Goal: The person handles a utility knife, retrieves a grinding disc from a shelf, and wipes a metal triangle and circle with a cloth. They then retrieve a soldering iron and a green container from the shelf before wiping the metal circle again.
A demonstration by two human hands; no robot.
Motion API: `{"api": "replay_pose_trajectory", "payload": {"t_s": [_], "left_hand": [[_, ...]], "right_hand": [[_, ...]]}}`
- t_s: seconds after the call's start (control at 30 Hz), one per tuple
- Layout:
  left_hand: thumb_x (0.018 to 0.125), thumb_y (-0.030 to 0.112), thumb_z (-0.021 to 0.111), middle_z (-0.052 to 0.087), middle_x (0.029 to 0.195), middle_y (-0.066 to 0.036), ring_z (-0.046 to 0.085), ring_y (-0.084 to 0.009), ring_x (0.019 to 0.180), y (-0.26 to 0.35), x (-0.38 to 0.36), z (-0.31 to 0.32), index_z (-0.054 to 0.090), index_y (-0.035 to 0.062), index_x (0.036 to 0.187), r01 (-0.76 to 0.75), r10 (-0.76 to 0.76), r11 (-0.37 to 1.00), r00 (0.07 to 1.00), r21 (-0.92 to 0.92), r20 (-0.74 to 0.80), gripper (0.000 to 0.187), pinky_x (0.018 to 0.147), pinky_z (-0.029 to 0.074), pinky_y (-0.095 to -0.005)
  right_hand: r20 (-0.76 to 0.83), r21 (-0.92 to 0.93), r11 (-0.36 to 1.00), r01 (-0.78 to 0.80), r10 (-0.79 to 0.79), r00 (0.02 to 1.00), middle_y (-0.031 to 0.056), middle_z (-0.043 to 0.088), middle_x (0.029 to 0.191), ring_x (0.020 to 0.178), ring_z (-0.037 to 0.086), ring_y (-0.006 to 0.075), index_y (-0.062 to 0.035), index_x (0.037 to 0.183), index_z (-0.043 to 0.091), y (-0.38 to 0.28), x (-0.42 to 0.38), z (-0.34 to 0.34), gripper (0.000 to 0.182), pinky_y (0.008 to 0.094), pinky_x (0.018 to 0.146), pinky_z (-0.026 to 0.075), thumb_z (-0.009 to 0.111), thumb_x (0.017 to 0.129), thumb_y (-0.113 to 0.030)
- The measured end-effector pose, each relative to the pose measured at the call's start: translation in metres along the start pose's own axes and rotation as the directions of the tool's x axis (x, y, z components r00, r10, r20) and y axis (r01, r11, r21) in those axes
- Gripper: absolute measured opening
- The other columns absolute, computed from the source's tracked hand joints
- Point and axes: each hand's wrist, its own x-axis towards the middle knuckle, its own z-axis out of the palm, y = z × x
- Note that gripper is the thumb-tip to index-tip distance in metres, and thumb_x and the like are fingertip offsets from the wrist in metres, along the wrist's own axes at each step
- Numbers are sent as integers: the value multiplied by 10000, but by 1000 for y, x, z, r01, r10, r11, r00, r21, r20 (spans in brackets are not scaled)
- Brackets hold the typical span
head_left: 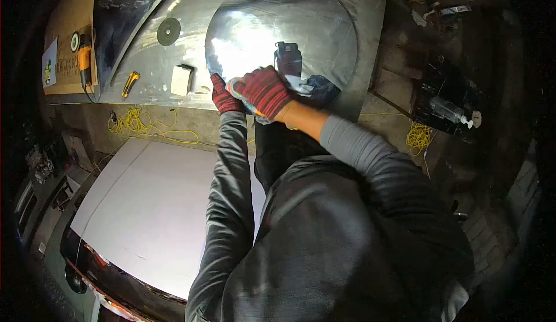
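A large round sheet of shiny metal (327,18) lies on the workbench, with bright glare on its left half. My left hand (225,96), in a red and black striped glove, is closed at the sheet's lower left edge. My right hand (263,92), gloved alike, is curled into a fist over the sheet's near edge, beside the left. A pale and bluish bit shows under its fingers; what it grips is hidden. Just right of it, a dark boxy item (288,58) and a crumpled dark blue cloth (322,88) appear on the sheet.
On the metal workbench (194,9) are a grinding disc (168,31), a yellow utility knife (131,84), a whitish block (182,80), an orange power tool (85,61) and a dark curved panel (121,26). Yellow cord (136,124) lies below. A pale panel (156,200) stands behind my left arm.
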Motion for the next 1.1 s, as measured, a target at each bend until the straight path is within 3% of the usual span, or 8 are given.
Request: {"api": "replay_pose_trajectory", "payload": {"t_s": [0.07,0.23,0.33,0.47,0.77,0.87,1.0,1.1], "left_hand": [[907,615,490,632,872,-86,559,-192,733,17,-27,18,630,-45,996,-181,214,917,975,356,-56,680,679,480,-344],[898,657,464,627,934,-93,551,-202,786,17,-38,23,625,-47,1053,-146,183,929,980,340,-79,739,732,462,-367],[883,672,471,632,904,-91,554,-202,751,10,-18,13,635,-48,1023,-143,174,937,982,320,-72,751,709,467,-373],[880,672,474,629,915,-74,560,-198,783,7,-18,12,634,-26,1043,-151,176,945,982,291,-62,734,714,465,-362],[1002,100,380,609,1137,-182,575,-234,910,14,-38,18,308,41,1424,-268,293,616,951,741,100,433,857,478,-338],[946,576,444,636,843,-126,520,-211,719,15,-52,36,637,-84,968,-333,426,769,904,546,-48,688,738,464,-376],[926,603,459,646,944,-120,580,-207,785,8,-37,19,618,-74,1037,-441,530,516,838,734,130,705,751,478,-371],[931,596,453,648,989,-110,595,-214,813,17,-56,36,611,-65,1067,-303,349,837,937,456,-18,693,762,484,-364]], "right_hand": [[159,127,989,-75,54,986,88,677,919,842,677,286,-249,1077,631,35,22,-20,244,408,678,523,522,870,-319],[-417,136,910,-392,411,811,138,642,938,883,626,304,-120,1113,618,184,44,-23,392,483,678,495,654,763,-292],[-175,20,835,-549,544,821,142,650,826,784,639,324,-195,1114,626,113,1,-23,438,498,685,492,710,688,-253],[-204,143,989,31,-1,979,112,608,721,621,613,300,-176,914,630,25,-102,20,156,457,611,493,558,810,-268],[-338,237,785,-572,619,709,142,602,1008,936,581,336,-167,1180,580,189,-64,-5,450,498,788,449,680,771,-327],[-82,86,801,-592,598,797,134,612,1022,931,595,294,-130,1103,591,118,-76,-13,415,462,779,478,697,749,-319],[-63,75,963,-257,262,963,109,646,882,834,661,303,-153,1033,611,57,-99,-8,351,458,688,514,697,721,-291],[-44,170,839,-517,531,846,116,625,985,913,619,320,-148,1126,592,128,-78,0,422,477,764,488,697,761,-331]]}}
